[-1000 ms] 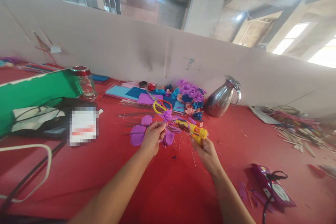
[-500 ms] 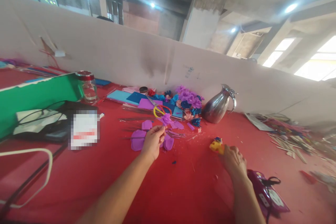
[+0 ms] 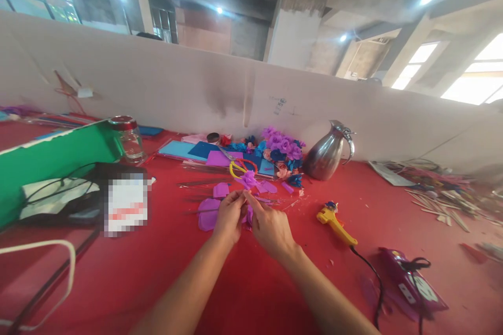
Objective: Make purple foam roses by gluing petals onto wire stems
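Note:
My left hand [image 3: 231, 213] is closed in a pinch around the base of a purple paper flower [image 3: 248, 180], its petals standing above the fingertips. My right hand [image 3: 274, 227] meets it there, thumb and forefinger pinched at the flower's base; the exact spot is hidden by the fingers. Beneath and behind both hands lie loose purple petals [image 3: 208, 214] and thin dark stems. A yellow glue gun [image 3: 338, 226] rests on the red table to the right, its black cord running toward the front. Scissors with yellow and red handles [image 3: 238, 169] lie just behind the flower.
Blue and purple paper sheets [image 3: 183, 149] and a pile of finished paper flowers [image 3: 283, 142] line the back. Beside them stands a steel jug [image 3: 325, 154]. A glass jar [image 3: 131, 141] is at left, a purple box-like device [image 3: 412, 281] at right, with wooden sticks [image 3: 438, 207] beyond.
My right hand has let go of the yellow glue gun, leaving it on the table, and moved left to the flower. My left hand still holds the flower in nearly the same place.

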Demonstrator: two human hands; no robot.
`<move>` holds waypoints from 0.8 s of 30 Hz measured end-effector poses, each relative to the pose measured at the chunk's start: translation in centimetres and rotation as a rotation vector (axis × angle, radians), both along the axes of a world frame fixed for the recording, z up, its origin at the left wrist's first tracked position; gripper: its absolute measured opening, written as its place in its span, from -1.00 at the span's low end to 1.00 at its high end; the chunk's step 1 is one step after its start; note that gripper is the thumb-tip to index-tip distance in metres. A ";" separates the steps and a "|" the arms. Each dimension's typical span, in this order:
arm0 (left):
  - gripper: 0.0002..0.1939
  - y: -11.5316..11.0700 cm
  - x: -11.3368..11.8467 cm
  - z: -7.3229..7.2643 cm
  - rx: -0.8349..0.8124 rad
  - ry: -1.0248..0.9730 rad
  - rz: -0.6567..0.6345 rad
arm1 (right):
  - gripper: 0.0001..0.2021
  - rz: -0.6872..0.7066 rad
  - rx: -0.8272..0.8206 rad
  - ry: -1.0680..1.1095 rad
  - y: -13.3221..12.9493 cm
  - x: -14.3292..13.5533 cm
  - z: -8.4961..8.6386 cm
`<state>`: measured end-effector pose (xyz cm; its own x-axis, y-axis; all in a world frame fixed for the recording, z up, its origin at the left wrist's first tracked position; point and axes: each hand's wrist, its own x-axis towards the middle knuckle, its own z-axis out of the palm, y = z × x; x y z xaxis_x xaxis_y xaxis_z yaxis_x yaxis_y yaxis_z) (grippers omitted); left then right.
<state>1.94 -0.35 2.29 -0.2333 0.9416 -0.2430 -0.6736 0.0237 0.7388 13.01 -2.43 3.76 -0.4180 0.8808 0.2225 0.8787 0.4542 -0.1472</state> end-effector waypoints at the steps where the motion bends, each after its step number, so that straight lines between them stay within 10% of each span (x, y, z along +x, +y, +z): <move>1: -0.70 0.0 0.1 0.0 0.005 0.007 -0.008 | -0.36 -0.010 -0.002 -0.007 0.1 0.1 -0.1; 24: -0.66 -0.3 0.2 0.0 0.015 0.110 -0.078 | -0.56 -0.078 0.050 0.348 -0.1 1.0 -1.6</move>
<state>2.12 -0.63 2.32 -0.1838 0.9613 -0.2052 -0.5847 0.0608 0.8089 13.96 -2.49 2.21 -0.2416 0.8915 0.3832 0.8121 0.4019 -0.4230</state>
